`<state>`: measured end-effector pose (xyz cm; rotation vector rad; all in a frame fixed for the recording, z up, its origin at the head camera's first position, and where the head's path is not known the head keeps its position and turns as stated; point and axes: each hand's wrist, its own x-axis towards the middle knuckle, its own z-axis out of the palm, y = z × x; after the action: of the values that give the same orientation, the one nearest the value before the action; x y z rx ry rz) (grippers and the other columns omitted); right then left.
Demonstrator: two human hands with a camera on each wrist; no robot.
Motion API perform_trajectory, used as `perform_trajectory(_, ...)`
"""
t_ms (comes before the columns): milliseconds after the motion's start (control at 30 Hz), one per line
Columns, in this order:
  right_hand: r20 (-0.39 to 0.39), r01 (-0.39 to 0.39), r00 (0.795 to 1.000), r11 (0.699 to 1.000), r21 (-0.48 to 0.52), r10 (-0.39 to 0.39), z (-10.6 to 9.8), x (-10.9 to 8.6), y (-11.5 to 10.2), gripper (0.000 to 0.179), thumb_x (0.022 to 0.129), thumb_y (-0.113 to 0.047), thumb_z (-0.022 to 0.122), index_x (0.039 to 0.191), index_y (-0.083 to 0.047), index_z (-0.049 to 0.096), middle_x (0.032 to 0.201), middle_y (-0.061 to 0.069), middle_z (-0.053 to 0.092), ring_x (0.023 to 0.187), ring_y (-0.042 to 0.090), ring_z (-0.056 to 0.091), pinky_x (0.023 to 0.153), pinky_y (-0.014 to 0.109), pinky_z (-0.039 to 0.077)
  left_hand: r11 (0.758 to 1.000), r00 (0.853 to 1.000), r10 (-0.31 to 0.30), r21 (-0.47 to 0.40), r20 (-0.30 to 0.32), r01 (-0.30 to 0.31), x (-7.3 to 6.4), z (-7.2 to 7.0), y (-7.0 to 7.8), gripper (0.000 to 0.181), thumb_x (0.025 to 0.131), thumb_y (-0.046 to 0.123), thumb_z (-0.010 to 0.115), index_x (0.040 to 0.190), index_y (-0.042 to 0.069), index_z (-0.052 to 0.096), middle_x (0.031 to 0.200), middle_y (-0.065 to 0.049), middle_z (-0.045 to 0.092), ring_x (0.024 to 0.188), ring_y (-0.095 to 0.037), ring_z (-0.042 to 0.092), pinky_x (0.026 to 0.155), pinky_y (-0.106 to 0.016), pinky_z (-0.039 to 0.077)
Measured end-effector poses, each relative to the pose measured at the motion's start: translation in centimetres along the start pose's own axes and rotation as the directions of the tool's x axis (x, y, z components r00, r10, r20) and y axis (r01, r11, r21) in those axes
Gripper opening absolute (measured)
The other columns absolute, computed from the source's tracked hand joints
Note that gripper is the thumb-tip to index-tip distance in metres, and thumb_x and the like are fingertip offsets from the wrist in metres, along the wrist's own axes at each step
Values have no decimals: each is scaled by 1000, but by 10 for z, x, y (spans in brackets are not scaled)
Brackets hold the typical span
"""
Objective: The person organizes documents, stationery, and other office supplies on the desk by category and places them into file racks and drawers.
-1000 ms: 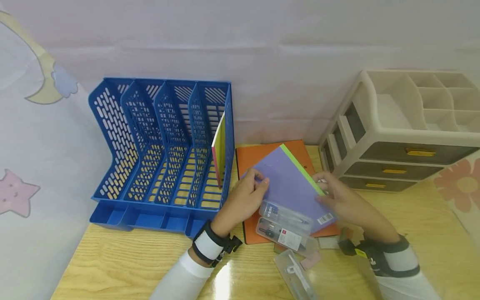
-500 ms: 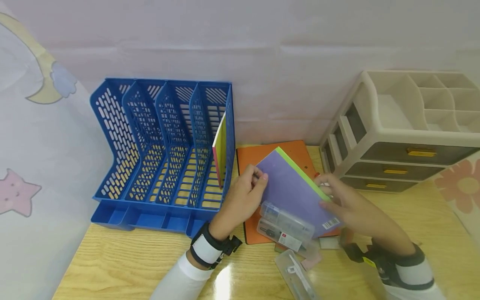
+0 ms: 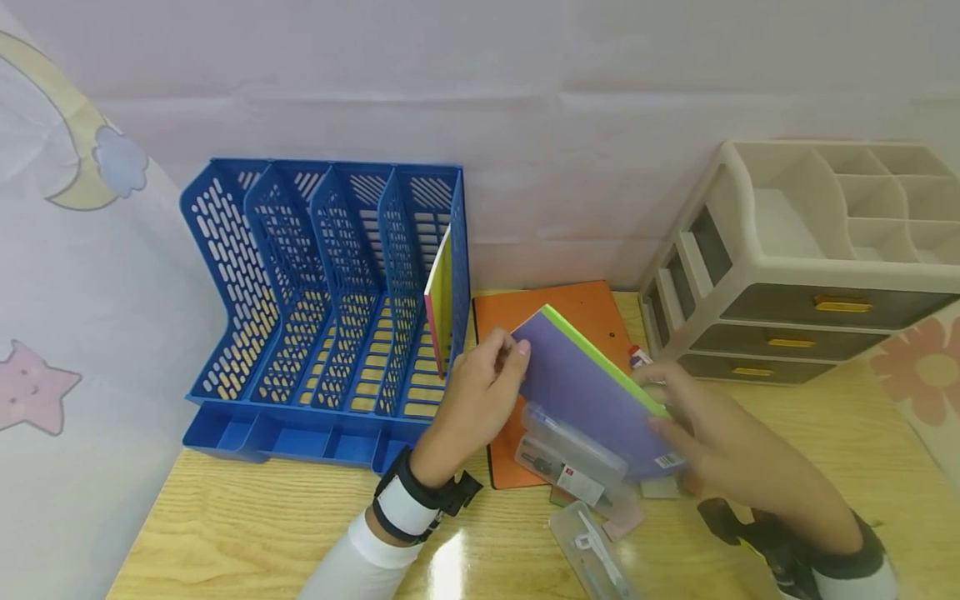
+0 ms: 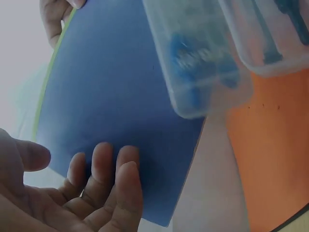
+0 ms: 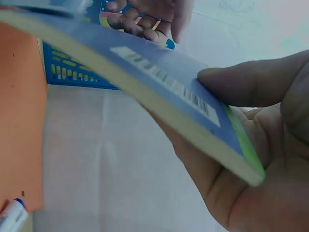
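Observation:
A purple notebook with a lime-green spine strip is tilted over an orange folder. My right hand pinches its right end, the thumb on the barcode side and the fingers underneath in the right wrist view. At the notebook's left corner is my left hand; its loosely curled fingers lie over the cover, with the thumb apart from them. A clear plastic compass case, lid raised, overlaps the notebook's front edge. Beside my right fingers lies a white marker.
To the left stands a blue file rack with a thin book in its right slot. A beige drawer unit is at the back right. Nearer me lie a clear case with a white tool inside and a pink piece.
My right hand has moved right and slightly down, and the notebook has turned to a steeper tilt, its top corner shifting left. The marker has come into view. My left hand has barely moved.

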<state>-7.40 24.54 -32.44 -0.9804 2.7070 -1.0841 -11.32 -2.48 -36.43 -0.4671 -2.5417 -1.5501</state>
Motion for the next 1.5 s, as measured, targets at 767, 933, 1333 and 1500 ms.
perform_trajectory(767,-97,52,993,980,-192,-72,22,2,-35,50,88,-2,67,132,-19,51,111,-1,70,79,6,66,60,25,59,912,995,27,-411,93,14,-9,3,18,37,101,26,43,128,5,28,129,-16,39,111,-26,55,90,-45,52)
perform_trajectory(933,-132,78,985,966,-247,-113,27,3,-35,59,78,-5,77,131,-18,55,114,0,70,75,1,63,57,25,58,818,997,2,-574,82,45,-11,3,23,43,100,24,42,132,5,22,135,-20,31,113,-34,55,94,-57,50)
perform_trajectory(1333,-169,162,945,850,-501,-279,58,17,-35,50,80,-13,72,129,-11,60,116,5,73,83,20,71,47,25,55,607,999,-28,-794,29,40,-14,14,27,57,103,12,43,149,9,9,142,-33,29,126,-50,43,96,-63,44)
perform_trajectory(1500,-191,223,890,760,-610,-414,70,23,-34,38,98,-20,41,126,-7,63,115,10,72,67,22,69,32,20,31,652,998,-66,-756,12,52,-16,18,25,56,104,8,39,150,11,8,148,-26,29,134,-39,40,104,-53,41)
